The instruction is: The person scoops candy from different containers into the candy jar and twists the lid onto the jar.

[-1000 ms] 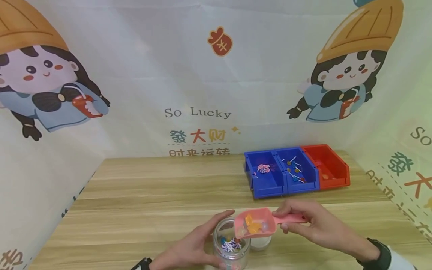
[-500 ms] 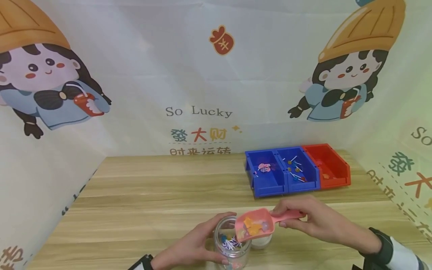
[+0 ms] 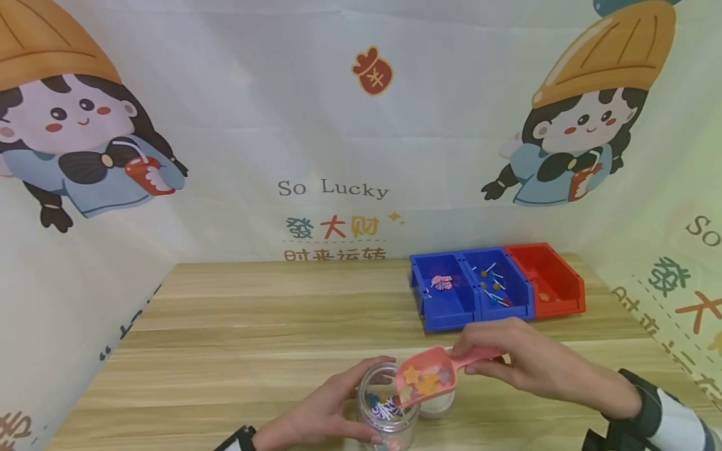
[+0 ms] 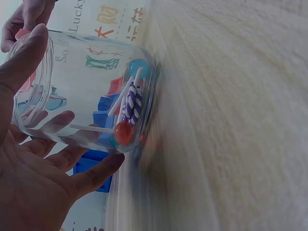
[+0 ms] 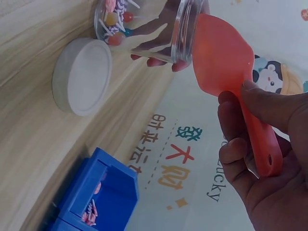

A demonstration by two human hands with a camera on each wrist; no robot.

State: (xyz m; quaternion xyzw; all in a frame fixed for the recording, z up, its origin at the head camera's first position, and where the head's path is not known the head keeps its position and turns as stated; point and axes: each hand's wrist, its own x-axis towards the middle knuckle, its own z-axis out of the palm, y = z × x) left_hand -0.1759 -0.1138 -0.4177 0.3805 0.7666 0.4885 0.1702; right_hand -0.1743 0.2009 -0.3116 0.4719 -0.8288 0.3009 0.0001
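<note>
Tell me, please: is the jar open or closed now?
Open. The jar has no lid on; the scoop sits at its bare mouth, and the white lid lies flat on the table beside it.

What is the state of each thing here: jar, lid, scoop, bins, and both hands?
Jar: open, upright, lollipops inside.
Lid: off, flat on the table beside the jar.
Scoop: loaded with candies, tilted over the jar mouth.
Bins: open, a few sweets inside.
Left hand: holds the jar.
Right hand: grips the scoop handle.
</note>
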